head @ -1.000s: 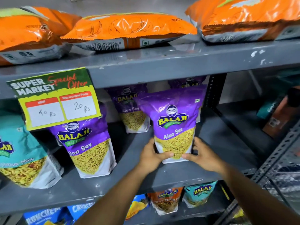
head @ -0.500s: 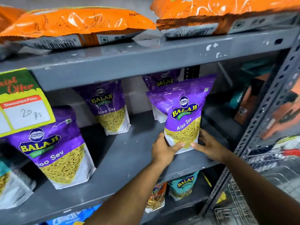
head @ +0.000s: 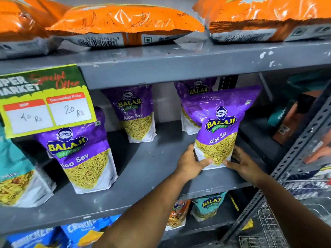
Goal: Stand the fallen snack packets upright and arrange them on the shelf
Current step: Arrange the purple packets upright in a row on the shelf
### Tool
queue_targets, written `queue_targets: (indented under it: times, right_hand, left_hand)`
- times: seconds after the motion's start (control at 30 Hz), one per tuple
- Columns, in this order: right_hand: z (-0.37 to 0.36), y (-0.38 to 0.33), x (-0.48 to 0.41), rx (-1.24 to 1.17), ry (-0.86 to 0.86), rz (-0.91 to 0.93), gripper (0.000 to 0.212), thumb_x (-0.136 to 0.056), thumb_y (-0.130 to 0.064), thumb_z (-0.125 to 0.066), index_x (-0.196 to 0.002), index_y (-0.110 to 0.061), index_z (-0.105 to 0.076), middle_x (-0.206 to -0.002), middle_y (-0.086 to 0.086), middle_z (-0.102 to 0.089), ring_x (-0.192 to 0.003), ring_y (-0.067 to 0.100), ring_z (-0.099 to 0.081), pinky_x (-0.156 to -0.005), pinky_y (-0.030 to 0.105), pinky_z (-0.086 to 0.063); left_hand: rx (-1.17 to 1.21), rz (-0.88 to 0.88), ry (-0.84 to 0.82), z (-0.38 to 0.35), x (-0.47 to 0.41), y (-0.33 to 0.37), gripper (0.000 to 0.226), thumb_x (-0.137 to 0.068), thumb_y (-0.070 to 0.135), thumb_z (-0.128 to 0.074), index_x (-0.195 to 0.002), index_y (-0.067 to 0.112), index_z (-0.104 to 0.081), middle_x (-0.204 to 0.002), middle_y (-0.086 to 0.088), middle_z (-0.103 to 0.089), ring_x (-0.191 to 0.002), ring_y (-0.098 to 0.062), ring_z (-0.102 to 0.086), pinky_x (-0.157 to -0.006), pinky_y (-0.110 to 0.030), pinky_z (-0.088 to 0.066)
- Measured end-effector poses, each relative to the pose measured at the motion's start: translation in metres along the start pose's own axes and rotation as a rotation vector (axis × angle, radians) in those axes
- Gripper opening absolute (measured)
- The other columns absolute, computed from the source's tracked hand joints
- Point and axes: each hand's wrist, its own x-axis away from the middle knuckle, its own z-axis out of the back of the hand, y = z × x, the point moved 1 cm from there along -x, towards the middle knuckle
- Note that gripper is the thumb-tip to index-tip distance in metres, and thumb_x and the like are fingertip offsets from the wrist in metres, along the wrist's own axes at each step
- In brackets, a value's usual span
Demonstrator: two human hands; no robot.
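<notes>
A purple Aloo Sev packet [head: 220, 122] stands upright near the right end of the grey middle shelf [head: 143, 176]. My left hand [head: 189, 163] grips its lower left corner, and my right hand [head: 241, 163] presses its lower right edge. Another purple packet [head: 195, 88] stands right behind it, mostly hidden. Two more stand upright: one at the back centre [head: 136, 113], one at the front left [head: 80, 153]. A teal mix packet [head: 16, 174] leans at the far left.
Orange chip bags [head: 125, 24] lie flat on the top shelf. A yellow price card [head: 44, 99] hangs from the top shelf's edge. The lower shelf holds blue [head: 84, 231], orange [head: 177, 213] and teal [head: 207, 206] packets. A perforated upright post [head: 300, 151] and a wire basket [head: 268, 228] stand at the right.
The packet between my hands has shifted right along the shelf and stands at its right end. The view swung right, then back left, so the price card is again in view.
</notes>
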Motion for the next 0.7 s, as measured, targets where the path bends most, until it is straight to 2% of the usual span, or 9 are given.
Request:
queue_targets:
  times: [0.13,0.23,0.37,0.43,0.5,0.53,0.6,0.63,0.7]
  right_hand:
    - [0.000,0.002,-0.001,0.012,0.041,0.005,0.054,-0.079,-0.007,-0.073,-0.116,-0.042,-0.054,-0.119,-0.014,-0.067,-0.108,-0.001,-0.065,-0.092,0.024,-0.049]
    - [0.000,0.006,-0.001,0.016,0.085,0.020,0.055,-0.080,0.001,-0.071,-0.113,-0.041,-0.057,-0.119,-0.008,-0.068,-0.105,0.001,-0.067,-0.085,0.016,-0.055]
    - [0.001,0.008,0.001,0.044,0.074,0.026,0.060,-0.082,0.001,-0.069,-0.122,-0.040,-0.053,-0.128,0.000,-0.065,-0.110,0.004,-0.065,-0.094,0.021,-0.053]
    - [-0.001,0.004,0.004,0.047,0.092,0.028,0.067,-0.082,0.005,-0.067,-0.137,-0.025,-0.045,-0.137,0.007,-0.059,-0.118,0.013,-0.061,-0.104,0.033,-0.048]
    - [-0.006,-0.002,0.011,0.036,0.210,0.067,0.074,-0.080,0.013,-0.066,-0.142,-0.013,-0.035,-0.137,0.010,-0.053,-0.120,0.021,-0.055,-0.105,0.038,-0.043]
    - [-0.009,-0.004,0.019,0.036,0.304,0.099,0.071,-0.079,0.015,-0.067,-0.136,-0.018,-0.040,-0.128,0.008,-0.056,-0.113,0.020,-0.056,-0.100,0.034,-0.045]
    - [-0.024,-0.009,0.040,0.068,0.482,0.169,0.062,-0.079,0.016,-0.067,-0.105,-0.039,-0.053,-0.096,-0.011,-0.061,-0.086,0.007,-0.057,-0.080,0.016,-0.048]
    - [-0.037,-0.010,0.051,0.075,0.495,0.205,0.055,-0.079,0.014,-0.068,-0.091,-0.038,-0.055,-0.080,-0.016,-0.060,-0.072,0.000,-0.054,-0.068,0.010,-0.046]
    - [-0.070,-0.013,0.069,0.134,0.423,0.246,0.035,-0.077,-0.001,-0.072,-0.074,-0.031,-0.055,-0.066,-0.015,-0.063,-0.057,-0.003,-0.054,-0.057,0.006,-0.043]
  left_hand:
    - [-0.003,-0.018,0.004,-0.002,0.001,-0.003,0.069,-0.064,0.039,-0.081,-0.125,0.029,-0.050,-0.122,0.005,-0.069,-0.110,-0.017,-0.064,-0.098,-0.040,-0.051]
    - [-0.017,-0.031,0.010,-0.004,0.001,-0.004,0.069,-0.064,0.041,-0.080,-0.125,0.031,-0.049,-0.122,0.006,-0.068,-0.111,-0.017,-0.064,-0.098,-0.040,-0.051]
    - [-0.048,-0.050,0.017,-0.006,0.004,-0.004,0.071,-0.066,0.043,-0.079,-0.128,0.031,-0.046,-0.125,0.006,-0.067,-0.114,-0.018,-0.062,-0.098,-0.039,-0.050]
    - [-0.073,-0.098,0.000,-0.005,0.009,0.001,0.073,-0.068,0.042,-0.079,-0.131,0.028,-0.044,-0.129,0.004,-0.064,-0.118,-0.019,-0.061,-0.099,-0.040,-0.050]
    - [-0.098,-0.145,0.007,0.000,0.022,0.000,0.080,-0.070,0.042,-0.077,-0.137,0.022,-0.039,-0.139,0.000,-0.056,-0.126,-0.018,-0.054,-0.104,-0.041,-0.046]
    - [-0.102,-0.159,0.050,0.005,0.035,-0.004,0.083,-0.072,0.045,-0.075,-0.141,0.020,-0.036,-0.146,0.001,-0.049,-0.133,-0.016,-0.048,-0.109,-0.039,-0.042]
    - [-0.041,-0.238,0.208,0.029,0.072,-0.023,0.074,-0.077,0.047,-0.069,-0.140,0.024,-0.038,-0.147,0.011,-0.044,-0.136,-0.006,-0.042,-0.114,-0.033,-0.035]
    - [0.002,-0.298,0.302,0.047,0.095,-0.035,0.062,-0.080,0.044,-0.067,-0.135,0.030,-0.043,-0.143,0.016,-0.048,-0.133,-0.003,-0.045,-0.112,-0.028,-0.036]
    - [-0.011,-0.420,0.523,0.095,0.139,-0.069,0.040,-0.087,0.034,-0.058,-0.126,0.035,-0.049,-0.130,0.024,-0.055,-0.122,0.004,-0.052,-0.104,-0.014,-0.038]
